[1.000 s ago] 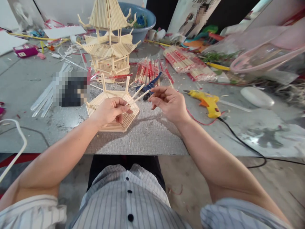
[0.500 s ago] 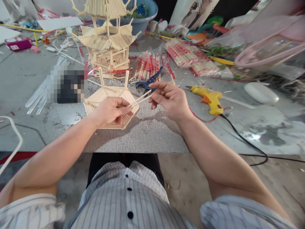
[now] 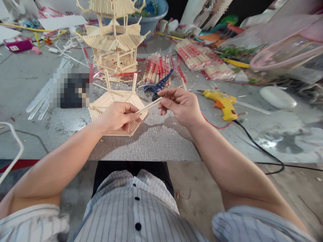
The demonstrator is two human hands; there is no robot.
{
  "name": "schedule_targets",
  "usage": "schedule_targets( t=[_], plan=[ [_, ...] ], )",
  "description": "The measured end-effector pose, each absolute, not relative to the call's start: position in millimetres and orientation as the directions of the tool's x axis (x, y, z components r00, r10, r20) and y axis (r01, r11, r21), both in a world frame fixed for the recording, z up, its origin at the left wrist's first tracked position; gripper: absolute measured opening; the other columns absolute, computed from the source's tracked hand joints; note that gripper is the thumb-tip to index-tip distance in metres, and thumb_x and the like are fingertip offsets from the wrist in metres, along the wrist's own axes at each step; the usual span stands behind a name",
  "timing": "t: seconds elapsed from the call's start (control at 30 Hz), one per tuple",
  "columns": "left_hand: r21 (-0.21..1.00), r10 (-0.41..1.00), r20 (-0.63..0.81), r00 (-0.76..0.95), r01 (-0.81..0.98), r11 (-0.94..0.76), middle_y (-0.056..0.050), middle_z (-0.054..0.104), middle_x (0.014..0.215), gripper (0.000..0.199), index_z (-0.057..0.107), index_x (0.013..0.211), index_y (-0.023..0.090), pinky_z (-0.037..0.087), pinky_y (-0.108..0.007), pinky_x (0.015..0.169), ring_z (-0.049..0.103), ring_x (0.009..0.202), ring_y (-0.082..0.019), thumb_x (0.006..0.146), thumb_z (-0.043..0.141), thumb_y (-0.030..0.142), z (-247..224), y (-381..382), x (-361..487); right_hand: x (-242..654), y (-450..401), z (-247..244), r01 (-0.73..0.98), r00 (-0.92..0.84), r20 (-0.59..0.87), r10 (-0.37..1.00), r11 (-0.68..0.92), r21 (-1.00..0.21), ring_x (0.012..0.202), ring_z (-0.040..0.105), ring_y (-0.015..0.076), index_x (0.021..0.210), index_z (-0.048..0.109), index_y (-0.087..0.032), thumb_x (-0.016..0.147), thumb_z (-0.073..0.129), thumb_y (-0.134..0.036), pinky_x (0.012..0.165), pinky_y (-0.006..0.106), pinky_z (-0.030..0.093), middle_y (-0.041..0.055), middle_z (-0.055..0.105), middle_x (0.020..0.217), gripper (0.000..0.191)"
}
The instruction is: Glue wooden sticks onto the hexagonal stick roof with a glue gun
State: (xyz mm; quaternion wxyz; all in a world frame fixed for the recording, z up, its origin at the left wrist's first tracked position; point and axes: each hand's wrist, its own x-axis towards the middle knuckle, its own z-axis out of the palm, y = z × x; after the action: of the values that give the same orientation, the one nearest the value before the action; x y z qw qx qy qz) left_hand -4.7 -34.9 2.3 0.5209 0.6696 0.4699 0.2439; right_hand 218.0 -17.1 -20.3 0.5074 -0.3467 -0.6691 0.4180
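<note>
Two thin wooden sticks [image 3: 149,105] lie side by side between my hands, just above the table. My left hand [image 3: 121,116] pinches their left ends, over a hexagonal stick platform [image 3: 123,96] with two short upright posts at its back. The fingertips of my right hand [image 3: 176,103] grip their right ends. Part of the platform is hidden under my left hand. Behind it stands a tiered pagoda [image 3: 114,38] built of sticks. Blue cutters [image 3: 158,85] lie just behind my right fingertips.
A yellow glue gun [image 3: 223,104] with a black cord lies to the right, near a white mouse-like object [image 3: 277,97]. Wrapped stick packs [image 3: 193,53] are at the back. Clear glue sticks [image 3: 47,90] and a blurred dark item lie left.
The two sticks were spread apart at their right ends and are now together, side by side. My hands have barely moved.
</note>
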Motion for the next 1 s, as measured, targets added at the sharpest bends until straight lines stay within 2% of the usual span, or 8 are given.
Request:
schedule_targets(
  t=[0.17,0.43,0.53,0.63,0.7,0.8,0.9,1.0],
  plan=[
    [0.929,0.876,-0.198,0.44,0.369,0.025,-0.003,0.075,0.082,0.009,0.066,0.081,0.016,0.04,-0.016,0.039,0.052,0.037,-0.003,0.082,0.061,0.024,4,-35,-4,217,-18,-19,0.009,-0.234,0.388,0.891,0.401,-0.916,0.046,0.053,0.0049,0.085,0.061,-0.018,0.077,0.072,-0.039,0.046,0.02,0.046,-0.0044,0.06,0.062,0.025],
    [0.929,0.876,-0.2,0.439,0.369,0.027,-0.004,0.075,0.082,0.011,0.067,0.083,0.014,0.04,-0.013,0.039,0.052,0.038,-0.002,0.082,0.062,0.024,6,-36,-3,215,-19,-17,0.007,-0.23,0.369,0.901,0.38,-0.925,0.046,0.054,0.0046,0.081,0.061,-0.017,0.077,0.072,-0.037,0.046,0.019,0.047,-0.0045,0.061,0.061,0.023],
    [0.931,0.885,-0.163,0.435,0.364,-0.007,-0.004,0.075,0.08,0.011,0.067,0.083,0.014,0.04,-0.015,0.039,0.052,0.038,-0.003,0.082,0.061,0.023,5,-36,-4,215,-19,-16,-0.017,-0.219,0.354,0.909,0.359,-0.933,0.045,0.055,0.0054,0.08,0.061,-0.017,0.075,0.073,-0.037,0.045,0.019,0.048,-0.004,0.061,0.061,0.023],
    [0.906,0.902,-0.073,0.427,0.407,-0.119,-0.002,0.071,0.066,0.014,0.07,0.086,0.015,0.039,-0.018,0.041,0.053,0.039,-0.006,0.082,0.061,0.025,1,-36,-4,215,-19,-16,-0.035,-0.196,0.323,0.926,0.322,-0.946,0.046,0.056,0.0064,0.08,0.061,-0.018,0.074,0.074,-0.038,0.046,0.02,0.05,-0.0033,0.062,0.062,0.025],
    [0.827,0.916,0.073,0.395,0.489,-0.277,0.0,0.069,0.061,0.016,0.071,0.087,0.016,0.039,-0.019,0.044,0.054,0.043,-0.007,0.081,0.063,0.028,-3,-37,-3,217,-17,-17,-0.043,-0.181,0.299,0.937,0.296,-0.954,0.046,0.056,0.0066,0.081,0.061,-0.018,0.074,0.073,-0.039,0.046,0.021,0.051,-0.0029,0.063,0.063,0.025],
    [0.625,0.88,0.316,0.355,0.62,-0.474,-0.001,0.073,0.073,0.019,0.071,0.093,0.016,0.041,-0.02,0.052,0.058,0.053,-0.008,0.081,0.064,0.029,-9,-39,-2,218,-16,-20,-0.053,-0.172,0.28,0.944,0.275,-0.96,0.047,0.056,0.0067,0.083,0.061,-0.019,0.076,0.072,-0.039,0.047,0.021,0.051,-0.0025,0.063,0.065,0.025],
    [0.482,0.819,0.442,0.366,0.673,-0.561,-0.004,0.075,0.085,0.026,0.069,0.105,0.015,0.045,-0.02,0.059,0.064,0.064,-0.009,0.082,0.064,0.026,-12,-42,-1,219,-15,-21,-0.062,-0.172,0.27,0.947,0.263,-0.963,0.047,0.056,0.0067,0.084,0.06,-0.019,0.077,0.07,-0.038,0.047,0.021,0.052,-0.0022,0.062,0.065,0.023],
    [0.393,0.768,0.519,0.376,0.692,-0.605,-0.005,0.075,0.087,0.024,0.068,0.106,0.016,0.047,-0.019,0.062,0.066,0.067,-0.01,0.084,0.062,0.025,-14,-44,-1,218,-15,-20,-0.077,-0.176,0.251,0.952,0.24,-0.968,0.047,0.055,0.0068,0.083,0.06,-0.018,0.076,0.071,-0.038,0.047,0.022,0.052,-0.0022,0.062,0.065,0.023]
  ],
)
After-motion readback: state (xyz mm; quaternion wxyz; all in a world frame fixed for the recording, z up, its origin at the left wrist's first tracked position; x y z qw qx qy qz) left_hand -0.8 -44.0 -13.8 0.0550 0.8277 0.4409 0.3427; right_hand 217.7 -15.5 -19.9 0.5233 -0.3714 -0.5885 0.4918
